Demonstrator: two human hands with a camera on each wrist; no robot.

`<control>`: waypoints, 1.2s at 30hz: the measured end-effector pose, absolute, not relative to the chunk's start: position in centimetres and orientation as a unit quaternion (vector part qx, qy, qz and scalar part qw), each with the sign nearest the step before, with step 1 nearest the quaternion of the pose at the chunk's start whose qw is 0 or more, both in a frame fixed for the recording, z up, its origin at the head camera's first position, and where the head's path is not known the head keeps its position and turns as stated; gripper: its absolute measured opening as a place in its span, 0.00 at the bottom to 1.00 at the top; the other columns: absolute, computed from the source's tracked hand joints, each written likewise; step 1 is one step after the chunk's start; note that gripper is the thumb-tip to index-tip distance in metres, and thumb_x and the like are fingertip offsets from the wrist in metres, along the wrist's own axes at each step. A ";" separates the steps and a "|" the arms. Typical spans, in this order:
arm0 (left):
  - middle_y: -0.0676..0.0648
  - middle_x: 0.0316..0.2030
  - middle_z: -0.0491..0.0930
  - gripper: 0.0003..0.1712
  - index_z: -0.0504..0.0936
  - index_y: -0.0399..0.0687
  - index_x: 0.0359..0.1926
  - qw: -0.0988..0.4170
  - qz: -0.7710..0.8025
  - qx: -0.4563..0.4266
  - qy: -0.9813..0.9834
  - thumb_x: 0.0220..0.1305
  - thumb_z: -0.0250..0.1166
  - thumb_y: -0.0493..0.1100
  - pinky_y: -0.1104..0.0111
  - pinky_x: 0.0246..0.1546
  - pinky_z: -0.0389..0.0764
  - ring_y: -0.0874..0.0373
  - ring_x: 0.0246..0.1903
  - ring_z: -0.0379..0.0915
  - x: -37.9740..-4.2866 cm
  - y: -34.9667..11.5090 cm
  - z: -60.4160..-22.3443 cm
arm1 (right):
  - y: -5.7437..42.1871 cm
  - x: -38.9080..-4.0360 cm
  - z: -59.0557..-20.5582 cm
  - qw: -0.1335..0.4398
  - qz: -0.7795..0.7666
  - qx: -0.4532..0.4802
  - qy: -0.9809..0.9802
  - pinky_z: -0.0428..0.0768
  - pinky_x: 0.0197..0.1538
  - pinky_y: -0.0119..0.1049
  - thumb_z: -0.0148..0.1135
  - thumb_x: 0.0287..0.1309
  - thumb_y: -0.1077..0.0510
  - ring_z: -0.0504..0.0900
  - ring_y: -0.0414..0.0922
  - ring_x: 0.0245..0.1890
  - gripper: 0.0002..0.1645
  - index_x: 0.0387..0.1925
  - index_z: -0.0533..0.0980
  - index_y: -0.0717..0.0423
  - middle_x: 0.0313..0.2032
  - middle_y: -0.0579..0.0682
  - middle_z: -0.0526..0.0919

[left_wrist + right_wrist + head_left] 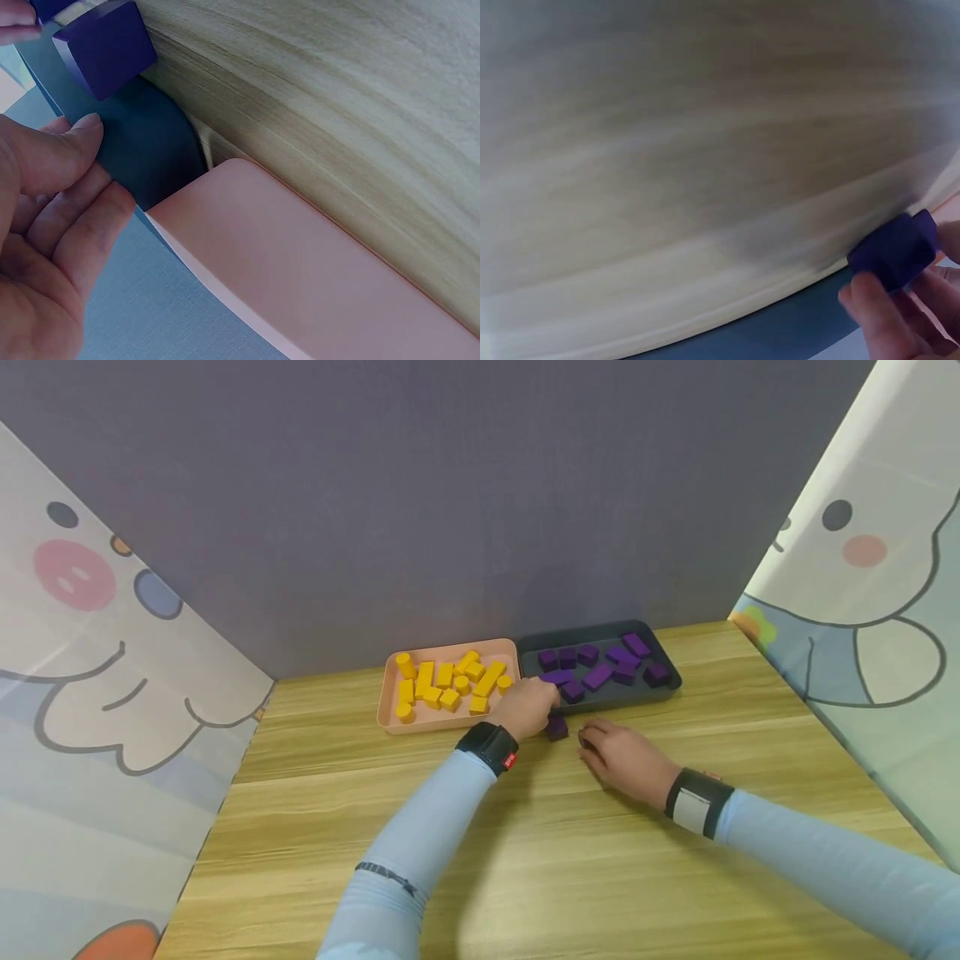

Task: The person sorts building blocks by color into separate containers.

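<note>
My left hand (527, 706) is at the near left corner of the dark tray (660, 695), fingers loosely bent. In the left wrist view its thumb (86, 139) lies over the tray's edge, with nothing visible between thumb and fingers. A purple block (557, 727) sits on the table before the tray, between the hands. My right hand (630, 762) pinches another purple block (56, 9), mostly hidden by its fingers in the head view. Two dark purple shapes overlap by those fingers in the right wrist view, the nearer a purple block (889, 251).
Several purple blocks (597, 677) lie in the dark tray. Left of it, touching, stands a pink tray (387, 697) with several yellow blocks and cylinders (424, 677). A grey wall (450, 510) rises behind both; printed panels (75, 710) flank the wooden table (315, 827).
</note>
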State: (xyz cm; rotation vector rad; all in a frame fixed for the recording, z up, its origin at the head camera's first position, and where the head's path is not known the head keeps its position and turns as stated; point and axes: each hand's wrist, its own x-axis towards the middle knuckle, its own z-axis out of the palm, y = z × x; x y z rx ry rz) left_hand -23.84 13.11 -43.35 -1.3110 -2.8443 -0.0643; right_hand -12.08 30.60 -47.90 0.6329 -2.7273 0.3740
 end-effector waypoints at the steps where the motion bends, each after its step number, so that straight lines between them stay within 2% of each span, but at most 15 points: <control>1: 0.53 0.43 0.88 0.14 0.89 0.53 0.46 0.007 -0.022 -0.419 -0.907 0.61 0.67 0.35 0.68 0.48 0.84 0.58 0.42 0.84 -23.8 13.1 -43.3 | 30.5 -12.1 -47.7 0.159 0.133 0.218 -0.954 0.85 0.44 0.43 0.65 0.60 0.56 0.86 0.48 0.41 0.15 0.45 0.81 0.61 0.44 0.56 0.84; 4: 0.53 0.43 0.88 0.14 0.89 0.53 0.45 0.013 -0.023 -0.423 -0.906 0.60 0.67 0.35 0.67 0.48 0.83 0.58 0.42 0.84 -23.8 13.1 -43.2 | 30.4 -11.9 -47.2 0.148 0.135 0.209 -0.957 0.85 0.40 0.41 0.66 0.58 0.58 0.85 0.46 0.37 0.12 0.42 0.80 0.60 0.41 0.54 0.83; 12: 0.53 0.42 0.88 0.13 0.89 0.53 0.44 0.014 -0.021 -0.422 -0.906 0.61 0.66 0.34 0.67 0.48 0.84 0.58 0.41 0.84 -23.7 13.1 -43.0 | 30.2 -11.8 -46.0 0.089 0.149 0.195 -0.965 0.85 0.41 0.42 0.66 0.55 0.62 0.84 0.46 0.37 0.13 0.43 0.83 0.61 0.41 0.54 0.83; 18: 0.53 0.42 0.88 0.13 0.89 0.53 0.45 0.002 -0.022 -0.414 -0.910 0.61 0.66 0.35 0.67 0.48 0.84 0.58 0.41 0.84 -23.5 13.1 -42.8 | 30.4 -12.1 -45.3 0.032 0.197 0.171 -0.965 0.84 0.46 0.45 0.67 0.50 0.65 0.84 0.46 0.41 0.14 0.41 0.84 0.58 0.40 0.52 0.86; 21: 0.53 0.43 0.88 0.14 0.89 0.53 0.46 -0.005 -0.024 -0.410 -0.912 0.62 0.66 0.35 0.67 0.49 0.83 0.58 0.42 0.84 -23.3 13.1 -42.7 | 30.8 -12.4 -44.7 0.026 0.213 0.161 -0.963 0.84 0.48 0.47 0.68 0.50 0.64 0.84 0.47 0.43 0.14 0.41 0.84 0.58 0.40 0.51 0.87; 29: 0.54 0.42 0.88 0.14 0.89 0.53 0.44 -0.005 -0.028 -0.409 -0.912 0.62 0.64 0.34 0.67 0.49 0.83 0.59 0.41 0.83 -23.3 13.1 -42.8 | 32.9 -14.5 -40.4 0.121 0.200 0.140 -0.962 0.83 0.44 0.49 0.71 0.45 0.64 0.85 0.51 0.40 0.15 0.40 0.85 0.58 0.39 0.54 0.89; 32: 0.54 0.43 0.88 0.14 0.89 0.54 0.44 -0.005 -0.030 -0.408 -0.912 0.63 0.64 0.34 0.67 0.50 0.83 0.59 0.42 0.84 -23.4 13.1 -42.9 | 34.0 -15.7 -38.3 0.148 0.194 0.121 -0.962 0.81 0.39 0.44 0.71 0.46 0.63 0.83 0.49 0.35 0.16 0.41 0.85 0.60 0.39 0.57 0.88; 36: 0.53 0.45 0.88 0.15 0.89 0.53 0.46 -0.008 -0.033 -0.405 -0.914 0.63 0.64 0.33 0.66 0.51 0.83 0.58 0.44 0.83 -23.4 13.1 -42.8 | 35.4 -17.4 -36.8 0.171 0.200 0.094 -0.960 0.70 0.27 0.36 0.70 0.46 0.63 0.75 0.47 0.26 0.17 0.41 0.84 0.62 0.35 0.59 0.86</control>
